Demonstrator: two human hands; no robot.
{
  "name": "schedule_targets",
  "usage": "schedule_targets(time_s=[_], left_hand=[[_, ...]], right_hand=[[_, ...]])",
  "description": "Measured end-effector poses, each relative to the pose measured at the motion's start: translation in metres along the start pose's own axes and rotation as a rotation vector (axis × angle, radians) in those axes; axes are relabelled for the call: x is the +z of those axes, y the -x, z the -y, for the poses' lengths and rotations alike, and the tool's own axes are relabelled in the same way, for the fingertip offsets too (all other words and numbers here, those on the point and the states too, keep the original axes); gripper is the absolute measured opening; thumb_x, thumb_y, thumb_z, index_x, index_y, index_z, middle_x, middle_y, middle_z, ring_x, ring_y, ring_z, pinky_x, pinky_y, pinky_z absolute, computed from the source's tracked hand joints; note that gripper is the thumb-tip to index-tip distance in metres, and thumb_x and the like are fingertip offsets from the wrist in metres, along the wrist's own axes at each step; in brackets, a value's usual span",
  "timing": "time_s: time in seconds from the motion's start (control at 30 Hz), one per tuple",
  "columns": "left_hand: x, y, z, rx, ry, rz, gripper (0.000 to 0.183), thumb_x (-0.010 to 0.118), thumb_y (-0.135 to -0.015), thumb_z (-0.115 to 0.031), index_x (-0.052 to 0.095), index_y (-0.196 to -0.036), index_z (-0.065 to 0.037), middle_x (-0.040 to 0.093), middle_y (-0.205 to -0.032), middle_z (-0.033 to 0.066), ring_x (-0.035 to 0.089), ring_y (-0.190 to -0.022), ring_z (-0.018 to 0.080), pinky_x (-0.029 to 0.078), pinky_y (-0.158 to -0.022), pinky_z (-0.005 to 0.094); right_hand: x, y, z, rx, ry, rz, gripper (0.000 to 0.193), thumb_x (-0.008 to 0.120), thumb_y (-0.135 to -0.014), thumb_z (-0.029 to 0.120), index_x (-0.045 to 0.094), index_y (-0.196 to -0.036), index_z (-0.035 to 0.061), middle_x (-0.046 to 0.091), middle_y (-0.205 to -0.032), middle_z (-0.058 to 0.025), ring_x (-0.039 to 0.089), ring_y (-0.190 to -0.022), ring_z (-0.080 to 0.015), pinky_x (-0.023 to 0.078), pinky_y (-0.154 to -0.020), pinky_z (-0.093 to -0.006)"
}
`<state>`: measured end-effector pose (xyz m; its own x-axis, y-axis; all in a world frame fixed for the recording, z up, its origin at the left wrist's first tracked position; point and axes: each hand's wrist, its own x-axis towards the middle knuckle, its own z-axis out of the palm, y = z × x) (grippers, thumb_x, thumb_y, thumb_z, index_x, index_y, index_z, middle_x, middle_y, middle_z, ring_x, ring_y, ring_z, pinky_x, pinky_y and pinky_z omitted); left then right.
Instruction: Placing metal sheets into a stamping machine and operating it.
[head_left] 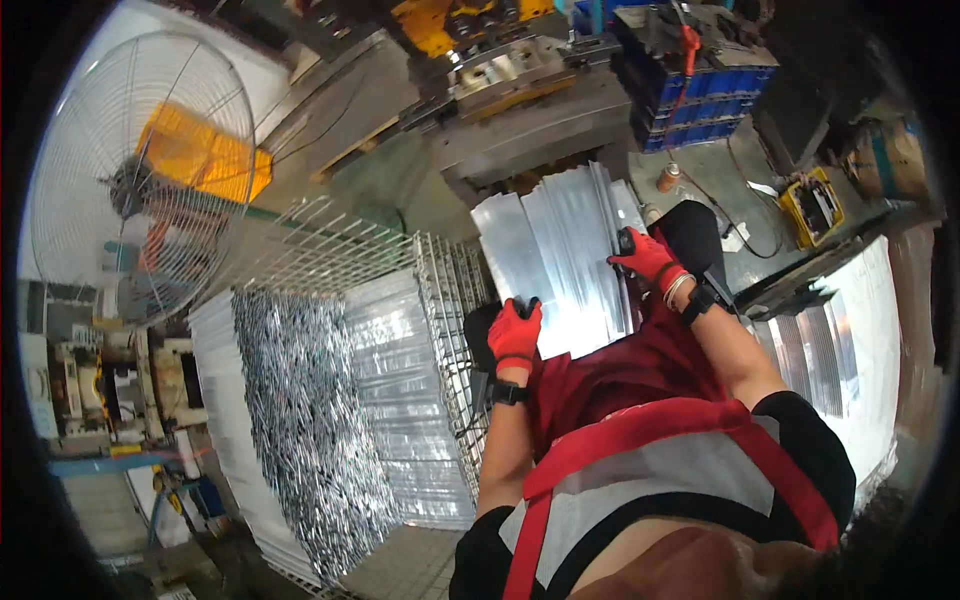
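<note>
My left hand (pixel 517 335), in a red glove with dark fingertips, is beside the lower left edge of a pile of long, shiny metal strips (pixel 555 240). Its fingers are bent with their tips apart, and I see nothing between them. At the strips' right edge is my right hand (pixel 652 262), gloved the same way. Its thumb points toward the pile and stands apart from the dark-tipped fingers. Whether either hand touches the strips I cannot tell. The pile lies in front of my lap, between my knees, under a dark red apron (pixel 630 365).
Left of me stands a wire mesh cage (pixel 440 330) full of stacked metal strips (pixel 310 420). A large fan (pixel 140 185) is beyond it. Ahead is a metal machine bed (pixel 540 125); blue crates (pixel 705 95) and a yellow basket (pixel 812 208) are to the right.
</note>
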<state>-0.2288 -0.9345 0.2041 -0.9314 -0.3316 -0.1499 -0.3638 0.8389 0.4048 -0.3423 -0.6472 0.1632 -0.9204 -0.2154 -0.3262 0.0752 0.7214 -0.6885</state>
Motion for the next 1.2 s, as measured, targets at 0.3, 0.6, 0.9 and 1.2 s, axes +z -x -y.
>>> schedule_targets(time_s=[0.3,0.6,0.9,1.2], left_hand=[[0.011,0.012,-0.018,0.272,0.139,-0.347,0.045,0.065,-0.079,-0.049,0.062,-0.086,-0.004,0.065,-0.076,0.0171,0.065,-0.072,0.0322,0.051,-0.06,0.039],[0.068,0.021,-0.063,0.387,0.872,0.189,0.046,0.064,-0.083,-0.034,0.06,-0.105,0.005,0.064,-0.093,0.0192,0.062,-0.083,0.0327,0.051,-0.075,0.0379],[0.15,0.014,-0.066,0.606,0.833,0.365,0.035,0.06,-0.089,-0.028,0.06,-0.104,0.004,0.064,-0.086,0.0125,0.062,-0.075,0.0219,0.05,-0.074,0.0299],[0.205,-0.029,-0.009,0.403,0.785,0.771,0.045,0.066,-0.085,-0.03,0.058,-0.113,0.004,0.065,-0.092,0.0147,0.06,-0.085,0.0213,0.049,-0.08,0.0313]], right_hand=[[-0.023,0.033,-0.006,0.074,0.066,-0.407,0.029,0.06,-0.076,0.031,0.063,-0.086,0.0036,0.065,-0.082,-0.021,0.063,-0.078,-0.0391,0.05,-0.071,-0.0482],[-0.062,0.055,0.023,-0.187,-0.735,-0.554,0.031,0.06,-0.082,0.032,0.057,-0.087,0.0023,0.061,-0.072,-0.0118,0.058,-0.067,-0.023,0.046,-0.059,-0.0359],[-0.032,0.075,0.001,-0.485,-0.295,-0.667,0.031,0.054,-0.085,0.006,0.058,-0.116,0.0061,0.057,-0.096,-0.0099,0.055,-0.085,-0.0218,0.044,-0.073,-0.0327],[-0.035,0.102,0.013,-0.044,-0.972,-0.437,0.039,0.064,-0.084,0.039,0.065,-0.09,0.0009,0.054,-0.068,0.0005,0.049,-0.065,-0.0125,0.039,-0.057,-0.0317]])
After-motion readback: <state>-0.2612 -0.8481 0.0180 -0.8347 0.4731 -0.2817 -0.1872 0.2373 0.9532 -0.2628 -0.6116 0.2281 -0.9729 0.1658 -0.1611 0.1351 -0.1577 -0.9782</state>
